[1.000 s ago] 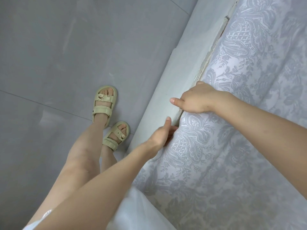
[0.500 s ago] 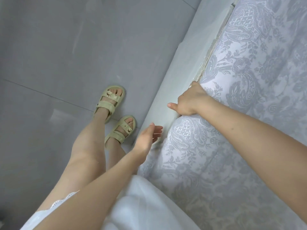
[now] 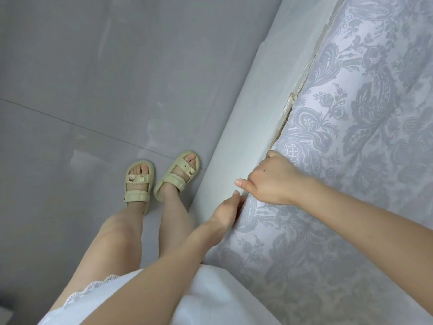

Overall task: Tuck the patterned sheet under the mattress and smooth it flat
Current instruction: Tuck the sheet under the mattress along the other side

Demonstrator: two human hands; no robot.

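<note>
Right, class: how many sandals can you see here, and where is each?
2. One sandal stands on the grey floor; the other sandal is right beside it, nearer the pale bed base. Both are worn on feet; none looks hidden.

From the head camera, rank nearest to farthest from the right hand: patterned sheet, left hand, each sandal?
1. patterned sheet, touching the right hand.
2. left hand, just beside it.
3. sandal nearer the bed.
4. other sandal, farther out.
</note>
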